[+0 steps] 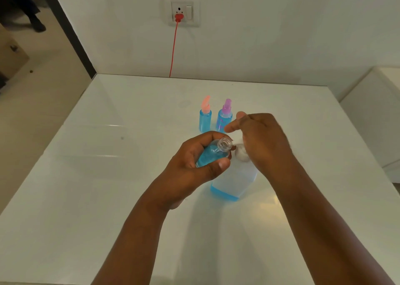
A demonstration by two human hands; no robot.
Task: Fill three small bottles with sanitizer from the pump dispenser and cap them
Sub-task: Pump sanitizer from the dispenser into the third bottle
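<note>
Two capped bottles (205, 120) (224, 118) are standing behind the grip (194, 161); the pump dispenser (234, 180) is sitting just right of it on the desk (86, 176).

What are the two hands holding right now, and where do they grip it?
The left hand grips the small open bottle round its body. The right hand rests on the pump dispenser head, holding nothing.
</note>
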